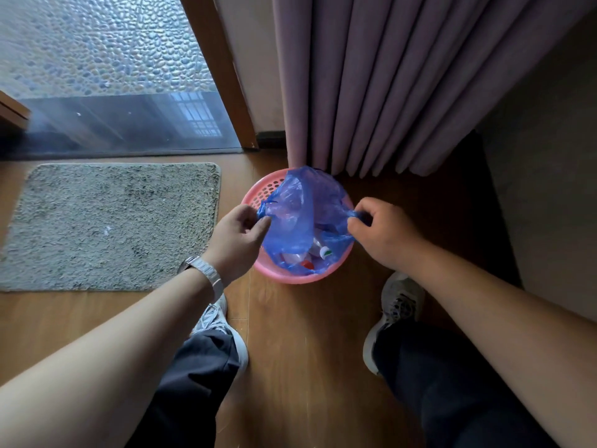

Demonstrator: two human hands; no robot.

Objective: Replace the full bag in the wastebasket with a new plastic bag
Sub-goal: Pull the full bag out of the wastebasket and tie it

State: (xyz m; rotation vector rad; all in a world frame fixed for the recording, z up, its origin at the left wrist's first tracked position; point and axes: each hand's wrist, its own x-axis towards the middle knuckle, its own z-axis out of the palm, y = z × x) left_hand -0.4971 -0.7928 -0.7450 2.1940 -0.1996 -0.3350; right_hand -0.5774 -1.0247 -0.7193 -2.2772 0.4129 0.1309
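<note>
A pink plastic wastebasket (292, 279) stands on the wooden floor in front of me, close to the curtain. Inside it sits a translucent blue plastic bag (307, 205) holding bottles and caps, white, red and green. The bag's far edge is pulled off the rim and folded over the opening. My left hand (237, 239) pinches the bag's left edge beside the basket rim. My right hand (382, 232) pinches the bag's right edge at the opposite side. Both hands pull the plastic outward. No new bag is in view.
A grey shaggy mat (109, 224) lies on the floor to the left. A purple curtain (403, 85) hangs right behind the basket. A glass door with a wooden frame (223, 76) is at the back left. My two shoes stand just short of the basket.
</note>
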